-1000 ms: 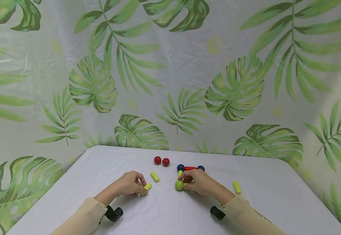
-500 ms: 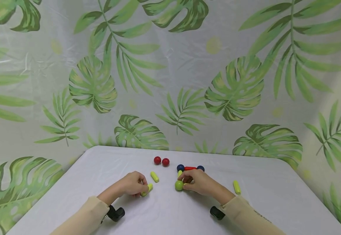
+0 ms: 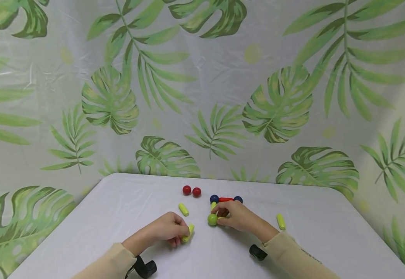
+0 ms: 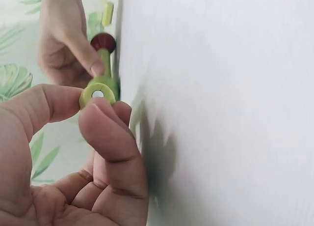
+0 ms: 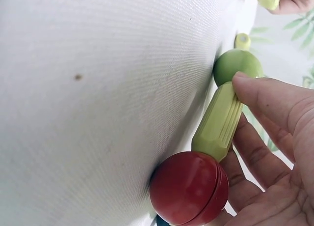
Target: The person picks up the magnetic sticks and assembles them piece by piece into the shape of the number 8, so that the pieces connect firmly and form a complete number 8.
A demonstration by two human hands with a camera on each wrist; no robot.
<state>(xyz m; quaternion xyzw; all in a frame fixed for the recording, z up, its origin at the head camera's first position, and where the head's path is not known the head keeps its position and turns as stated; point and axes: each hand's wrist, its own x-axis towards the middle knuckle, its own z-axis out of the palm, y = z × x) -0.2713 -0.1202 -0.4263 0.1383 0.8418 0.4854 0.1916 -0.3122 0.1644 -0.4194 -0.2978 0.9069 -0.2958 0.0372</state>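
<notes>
In the head view my left hand (image 3: pixel 171 229) pinches a yellow-green magnetic rod (image 3: pixel 189 233) between thumb and fingers, low over the table. The left wrist view shows that rod's round end (image 4: pixel 87 95) with a silvery disc inside, lined up with the green ball. My right hand (image 3: pixel 236 217) holds the green ball (image 3: pixel 212 220), thumb tip where it meets a ridged yellow-green rod (image 5: pixel 216 125). A red ball (image 5: pixel 184 186) sits on that rod's other end, hidden by the hand in the head view. Another yellow-green rod (image 3: pixel 213 205) links the green ball to a blue ball (image 3: pixel 214 199).
A red rod (image 3: pixel 225 199) runs from that blue ball to a second blue ball (image 3: pixel 238 199). Two red balls (image 3: pixel 191 191) lie at the back. One loose yellow-green rod (image 3: pixel 183 209) lies left of centre, another (image 3: pixel 280 221) beyond the right hand. A leaf-patterned curtain (image 3: pixel 202 97) hangs behind the table.
My left hand has moved right and toward the table's near side with its rod, now closer to the green ball. The right hand and the joined pieces stay in place.
</notes>
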